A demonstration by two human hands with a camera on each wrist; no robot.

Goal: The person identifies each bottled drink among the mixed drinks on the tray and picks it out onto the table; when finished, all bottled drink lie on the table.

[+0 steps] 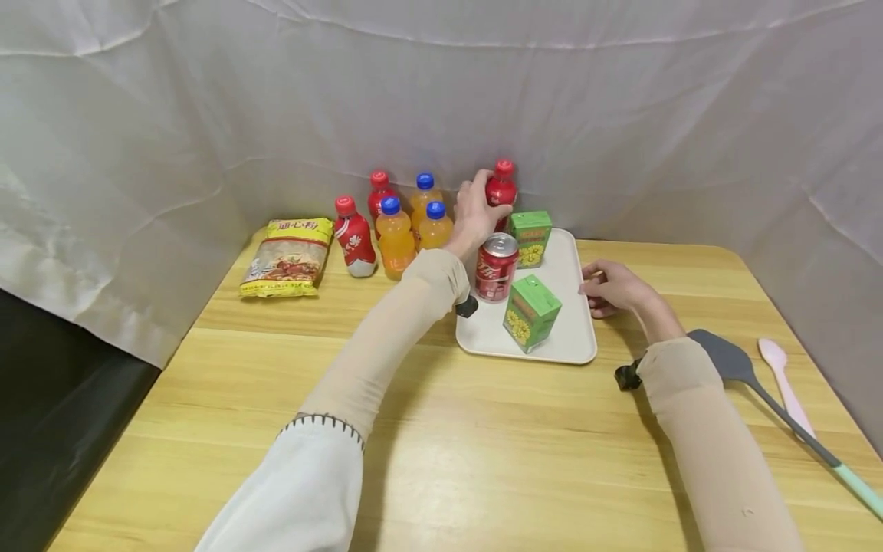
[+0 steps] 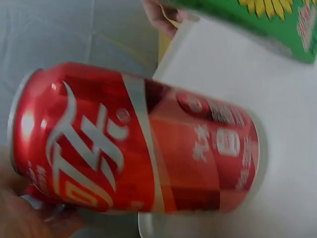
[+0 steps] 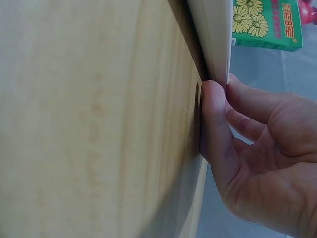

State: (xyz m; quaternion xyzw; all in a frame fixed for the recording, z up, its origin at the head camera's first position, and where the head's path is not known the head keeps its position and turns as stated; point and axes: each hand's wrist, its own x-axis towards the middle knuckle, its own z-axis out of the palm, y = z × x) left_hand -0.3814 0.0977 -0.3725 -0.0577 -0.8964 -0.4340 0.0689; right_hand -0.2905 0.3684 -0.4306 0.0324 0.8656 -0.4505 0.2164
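My left hand (image 1: 476, 208) grips a red bottle (image 1: 503, 188) with a red cap at the back of a white tray (image 1: 569, 330). Just in front of that hand stands a red soda can (image 1: 495, 270) on the tray; up close, the can (image 2: 148, 144) hides most of the bottle and fingers in the left wrist view. Two green drink cartons, a rear carton (image 1: 531, 238) and a front carton (image 1: 533, 313), stand on the tray too. My right hand (image 1: 617, 290) pinches the tray's right rim, thumb on top and fingertips underneath, plain in the right wrist view.
Left of the tray stand several orange drink bottles (image 1: 396, 244) with blue caps and two red bottles, one a front red bottle (image 1: 355, 241). Further left lies a yellow food packet (image 1: 288, 259). A grey spatula (image 1: 724, 355) and a pink spoon (image 1: 782, 376) lie at right. Grey cloth (image 1: 441, 92) hangs behind.
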